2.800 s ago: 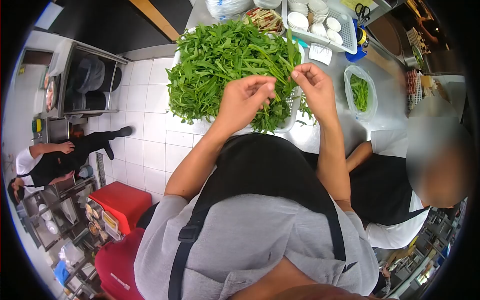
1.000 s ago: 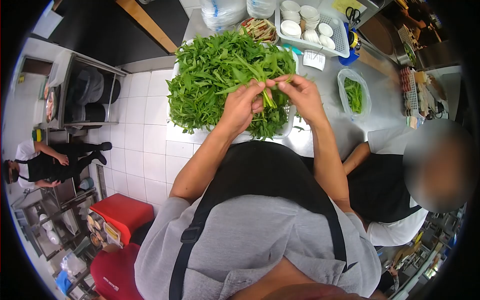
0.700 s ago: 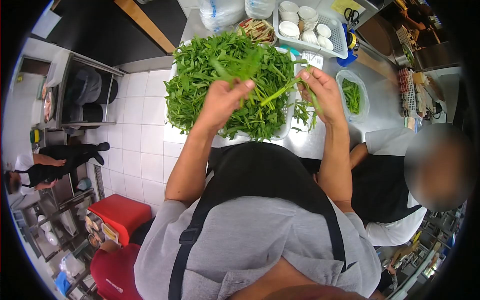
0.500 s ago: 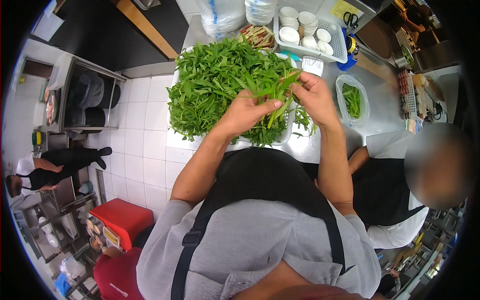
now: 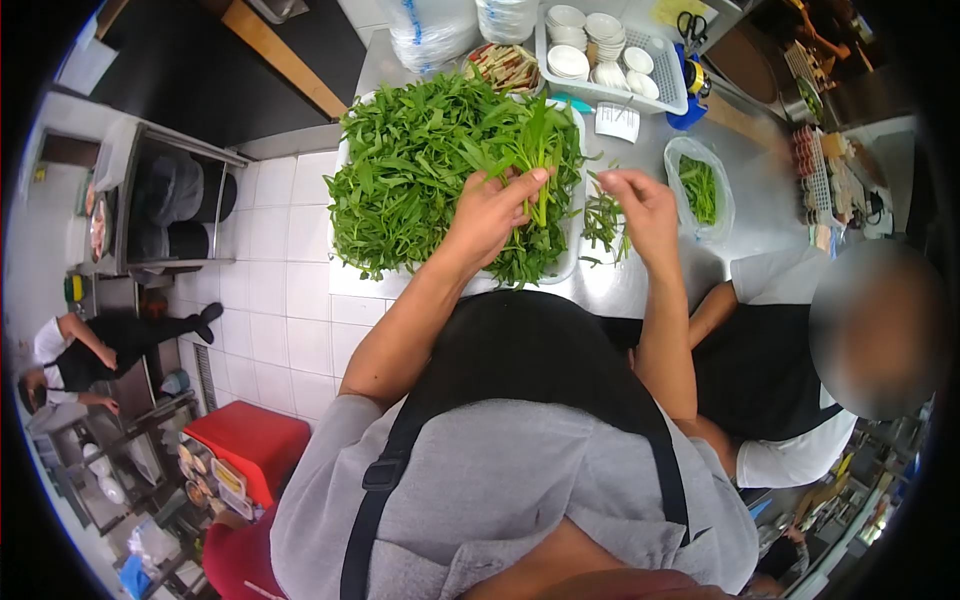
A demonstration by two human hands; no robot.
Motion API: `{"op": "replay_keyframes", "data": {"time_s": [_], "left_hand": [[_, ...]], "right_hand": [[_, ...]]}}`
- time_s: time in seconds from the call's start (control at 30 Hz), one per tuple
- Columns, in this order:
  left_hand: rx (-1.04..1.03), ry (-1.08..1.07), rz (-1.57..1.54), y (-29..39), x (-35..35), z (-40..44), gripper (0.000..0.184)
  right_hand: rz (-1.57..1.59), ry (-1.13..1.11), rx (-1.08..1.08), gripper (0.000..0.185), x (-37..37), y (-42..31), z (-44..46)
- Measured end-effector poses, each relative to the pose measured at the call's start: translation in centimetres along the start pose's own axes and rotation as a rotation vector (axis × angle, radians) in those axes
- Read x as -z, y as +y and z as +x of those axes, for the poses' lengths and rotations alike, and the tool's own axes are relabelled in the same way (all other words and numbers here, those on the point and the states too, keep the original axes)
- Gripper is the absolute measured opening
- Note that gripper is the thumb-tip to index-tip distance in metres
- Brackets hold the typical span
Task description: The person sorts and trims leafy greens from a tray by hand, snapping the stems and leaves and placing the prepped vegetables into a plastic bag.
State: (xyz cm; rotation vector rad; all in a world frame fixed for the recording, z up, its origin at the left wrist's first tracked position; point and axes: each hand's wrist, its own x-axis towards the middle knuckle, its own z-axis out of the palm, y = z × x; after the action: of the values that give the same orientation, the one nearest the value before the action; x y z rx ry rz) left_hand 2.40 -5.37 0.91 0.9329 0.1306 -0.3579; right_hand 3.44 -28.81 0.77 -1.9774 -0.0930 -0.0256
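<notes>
A white tub (image 5: pixel 577 225) is heaped with leafy green stems that look like water spinach (image 5: pixel 420 180). My left hand (image 5: pixel 490 212) is closed around a small bunch of water spinach (image 5: pixel 541 150), its pale stems between thumb and fingers, over the tub's right side. To the right, my right hand (image 5: pixel 643 205) has its fingertips pinched together, apart from the bunch. Whatever is between them is too small to make out. Under and beside that hand, a small pile of picked leaves and stem bits (image 5: pixel 602 222) lies on the steel counter.
A clear bag of cut green stems (image 5: pixel 700 190) sits on the counter (image 5: pixel 705 262) to the right. Behind are a basket of small white dishes (image 5: pixel 610 95), a bowl of cut pieces (image 5: pixel 502 66) and scissors (image 5: pixel 692 28). A co-worker (image 5: pixel 770 370) stands close at right; others are at left.
My right hand has moved right and down, away from the bunch, toward the small pile. My left hand keeps the bunch, which now points more upright.
</notes>
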Motion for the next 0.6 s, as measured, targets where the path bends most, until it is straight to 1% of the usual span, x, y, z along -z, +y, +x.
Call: {"op": "replay_keyframes", "data": {"time_s": [0.03, 0.13, 0.23, 0.3, 0.33, 0.4, 0.43, 0.47, 0.57, 0.6], "left_hand": [[0.000, -0.001, 0.012, -0.2, -0.3, 0.1, 0.032], [-0.022, 0.002, 0.020, -0.6, -1.0, 0.3, 0.030], [-0.084, 0.071, -0.032, -0.8, -0.7, 0.5, 0.026], [-0.131, 0.158, -0.066, -0.9, 0.4, 1.1, 0.022], [-0.135, 0.137, -0.089, -0.6, 1.1, 1.3, 0.019], [-0.116, 0.142, -0.058, -0.4, 1.4, 1.4, 0.020], [-0.104, 0.143, -0.043, -0.3, 1.4, 1.5, 0.020], [-0.065, 0.138, -0.010, -0.3, 1.2, 1.4, 0.023], [-0.032, 0.084, 0.010, -0.8, -0.9, 1.1, 0.024], [-0.012, -0.011, 0.034, -1.7, -0.6, 1.8, 0.026]], "right_hand": [[0.139, -0.068, -0.033, 0.022, -0.7, -1.7, -0.2], [-0.031, -0.115, 0.082, 0.020, -2.9, -4.3, -0.3], [0.119, 0.104, 0.036, 0.020, -3.9, -3.4, -0.5], [0.109, 0.166, -0.012, 0.022, -3.2, -2.1, -0.4], [0.102, 0.199, -0.034, 0.023, -2.4, -1.3, -0.4], [-0.291, 0.140, -0.044, 0.026, -0.1, 1.0, -0.5], [-0.489, 0.111, -0.051, 0.027, 0.4, 1.0, -0.6], [-0.516, 0.102, -0.110, 0.033, 0.9, 0.8, -1.0], [-0.132, 0.093, 0.075, 0.039, -0.1, -2.1, -1.0], [-0.028, 0.027, 0.161, 0.045, -0.7, -3.3, -1.0]]}}
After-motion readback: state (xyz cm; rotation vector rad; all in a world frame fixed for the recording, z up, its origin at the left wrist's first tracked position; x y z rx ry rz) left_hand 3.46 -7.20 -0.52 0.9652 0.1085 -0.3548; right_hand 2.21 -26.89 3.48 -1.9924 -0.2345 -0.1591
